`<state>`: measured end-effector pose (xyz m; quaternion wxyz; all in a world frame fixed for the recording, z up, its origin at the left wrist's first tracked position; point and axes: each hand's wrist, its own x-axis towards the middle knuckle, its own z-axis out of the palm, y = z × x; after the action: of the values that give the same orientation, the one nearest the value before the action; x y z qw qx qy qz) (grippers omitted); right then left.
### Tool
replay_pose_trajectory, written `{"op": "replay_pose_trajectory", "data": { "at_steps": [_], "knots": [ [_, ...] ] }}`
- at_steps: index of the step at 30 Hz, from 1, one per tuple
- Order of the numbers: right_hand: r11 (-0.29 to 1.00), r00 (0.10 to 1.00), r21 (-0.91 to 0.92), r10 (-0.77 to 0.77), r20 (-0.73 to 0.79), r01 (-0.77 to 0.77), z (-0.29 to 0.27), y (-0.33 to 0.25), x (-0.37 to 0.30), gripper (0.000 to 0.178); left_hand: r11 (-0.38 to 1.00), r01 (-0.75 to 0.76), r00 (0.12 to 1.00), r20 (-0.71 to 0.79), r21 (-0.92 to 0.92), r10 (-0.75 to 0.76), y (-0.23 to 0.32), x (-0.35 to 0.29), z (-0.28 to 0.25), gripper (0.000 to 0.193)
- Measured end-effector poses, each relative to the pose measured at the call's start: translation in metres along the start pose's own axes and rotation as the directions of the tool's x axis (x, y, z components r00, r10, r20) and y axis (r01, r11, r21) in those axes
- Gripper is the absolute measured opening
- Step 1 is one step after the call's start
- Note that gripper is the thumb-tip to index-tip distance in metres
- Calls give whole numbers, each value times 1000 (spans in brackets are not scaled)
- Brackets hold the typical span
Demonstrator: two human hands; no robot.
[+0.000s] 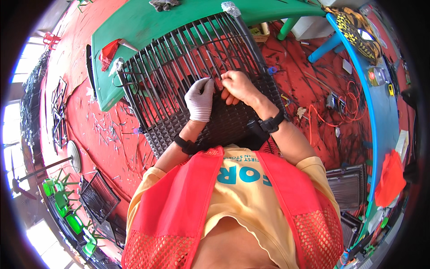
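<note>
A dark brown rattan furniture panel (179, 127) lies in front of me. Its near part is closely woven, while bare upright slats (165, 67) run across its far part. My left hand (200, 101), in a white striped knit glove, is closed at the edge of the weave. Between its thumb and finger is a thin dark weaving strip (212, 72). Just to the right, my bare right hand (239, 87) has its fingers curled in against the slats. Whatever those fingers grip is hidden.
The panel's far end rests on a green table (130, 33), which also bears a red cloth (109, 54). A blue table (380, 107) curves along the right. Scraps and an orange hose (322, 120) litter the red floor. Green chairs (65, 204) and a fan (73, 157) stand left.
</note>
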<state>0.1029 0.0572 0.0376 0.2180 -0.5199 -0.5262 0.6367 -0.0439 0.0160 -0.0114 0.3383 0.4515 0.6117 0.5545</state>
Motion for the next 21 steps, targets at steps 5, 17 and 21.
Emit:
{"op": "replay_pose_trajectory", "data": {
  "at_steps": [5,17,21],
  "knots": [
    [744,958,607,164,237,-278,-19,15,17,9,896,-233,972,61,378,227,6,3,5,12],
    [948,937,-294,208,280,-122,-29,-16,27,20,810,-309,922,364,498,128,16,10,-3,15],
    [724,952,-677,100,291,131,-28,-35,28,20,850,-324,917,359,415,174,13,10,-7,12]
  ]
}}
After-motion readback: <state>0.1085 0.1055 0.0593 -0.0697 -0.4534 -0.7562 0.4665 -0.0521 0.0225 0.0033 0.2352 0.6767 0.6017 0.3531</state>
